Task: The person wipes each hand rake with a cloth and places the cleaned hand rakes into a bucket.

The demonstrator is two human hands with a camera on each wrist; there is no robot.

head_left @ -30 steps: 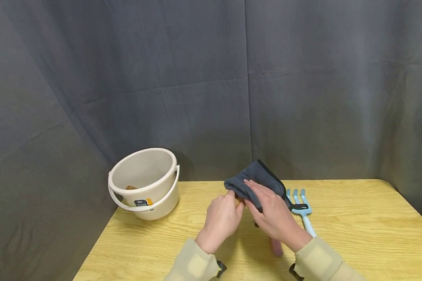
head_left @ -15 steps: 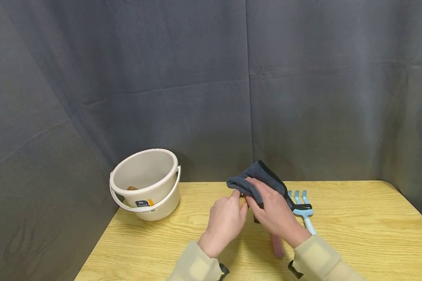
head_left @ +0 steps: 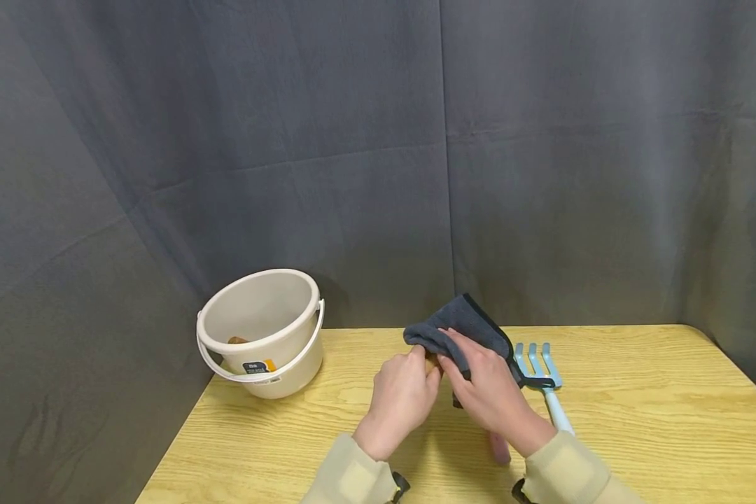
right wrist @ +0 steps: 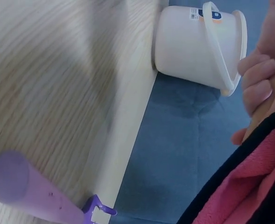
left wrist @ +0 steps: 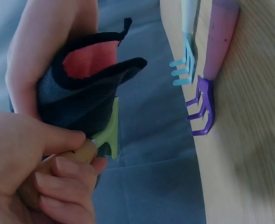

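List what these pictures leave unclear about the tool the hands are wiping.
- Tool head: only a green sliver shows in the left wrist view; the cloth hides the rest.
- Wooden handle: mostly inside the left hand.
- Brown thing in bucket: rim hides it in the head view.

A white plastic bucket [right wrist: 198, 46] with a white handle and an orange-and-blue label stands at the far edge of the light wooden table [right wrist: 48, 93]. A purple plastic rake [right wrist: 39, 198] with a round handle lies on the wood near the camera. At the right edge, curled fingers [right wrist: 258, 79] sit above a black-edged pink cloth [right wrist: 249, 186].
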